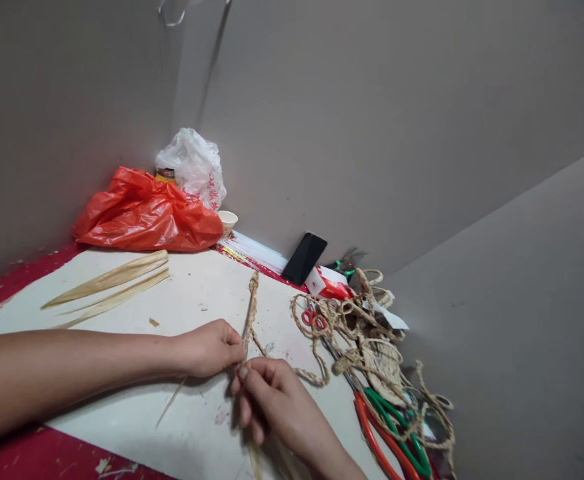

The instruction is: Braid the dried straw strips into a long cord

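A tan braided straw cord [252, 303] runs down the white board [137, 380] from a knotted upper end to my hands. My left hand [211, 348] is closed, pinching the braid's lower part between thumb and fingers. Touching it from the right, my right hand [285, 403] pinches the strands at the braid's working end, though the fingertips partly hide them. Loose pale strands [255, 461] hang below my right hand, and a thin strand sticks out under my left wrist. Flat dried leaf strips [109, 281] lie at the upper left.
A heap of braided cord [379, 353] lies at right, with red-handled scissors [313, 319] and red and green plier-like handles [387, 433] beside it. Along the wall are a phone [305, 258], a paper cup [228, 220], a red plastic bag [147, 213] and a white bag [192, 163].
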`<state>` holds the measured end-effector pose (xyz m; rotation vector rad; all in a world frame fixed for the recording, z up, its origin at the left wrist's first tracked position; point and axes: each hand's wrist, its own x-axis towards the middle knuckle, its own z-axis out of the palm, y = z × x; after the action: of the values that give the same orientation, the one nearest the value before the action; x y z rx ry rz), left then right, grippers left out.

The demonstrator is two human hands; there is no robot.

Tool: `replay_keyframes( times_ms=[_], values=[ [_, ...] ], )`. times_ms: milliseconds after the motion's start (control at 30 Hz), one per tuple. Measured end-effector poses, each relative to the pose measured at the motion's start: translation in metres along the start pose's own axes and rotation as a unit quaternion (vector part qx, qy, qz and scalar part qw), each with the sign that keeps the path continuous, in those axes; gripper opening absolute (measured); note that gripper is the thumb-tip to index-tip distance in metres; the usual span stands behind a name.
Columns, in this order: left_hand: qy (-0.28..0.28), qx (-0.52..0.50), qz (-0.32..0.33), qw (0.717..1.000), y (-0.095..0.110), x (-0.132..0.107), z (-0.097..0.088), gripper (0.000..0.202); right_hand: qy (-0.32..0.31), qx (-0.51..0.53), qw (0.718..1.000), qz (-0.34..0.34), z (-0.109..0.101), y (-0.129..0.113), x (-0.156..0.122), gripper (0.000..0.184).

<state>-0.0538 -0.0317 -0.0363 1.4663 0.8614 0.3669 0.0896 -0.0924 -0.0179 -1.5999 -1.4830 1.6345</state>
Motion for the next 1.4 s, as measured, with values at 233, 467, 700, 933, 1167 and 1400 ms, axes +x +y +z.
replay_keyframes(
  times_ms=[233,467,700,933,1167,1400],
  values=[
    [0.027,-0.064,-0.004,0.998,0.002,-0.003,0.005,0.019,0.144,-0.177,0.970,-0.081,0.021,0.008,-0.010,0.030],
    [0.001,-0.110,-0.017,0.994,0.010,-0.007,-0.001,0.017,0.005,-0.183,0.977,-0.111,-0.004,-0.010,-0.035,0.040],
    [-0.065,-0.169,-0.003,0.984,0.009,-0.008,-0.005,0.022,0.116,-0.004,0.985,-0.126,-0.021,-0.001,0.003,0.037],
    [-0.047,-0.094,0.026,0.994,-0.002,0.002,-0.006,0.017,0.004,0.066,0.997,-0.045,-0.018,0.013,0.013,0.044],
    [-0.055,0.134,0.078,0.986,0.006,-0.002,-0.015,0.019,-0.080,0.159,0.984,-0.011,-0.023,0.016,0.019,0.042],
    [0.014,0.369,0.118,0.922,0.027,-0.020,-0.018,0.022,0.017,0.246,0.969,0.013,-0.003,0.013,0.018,0.034]
  ],
)
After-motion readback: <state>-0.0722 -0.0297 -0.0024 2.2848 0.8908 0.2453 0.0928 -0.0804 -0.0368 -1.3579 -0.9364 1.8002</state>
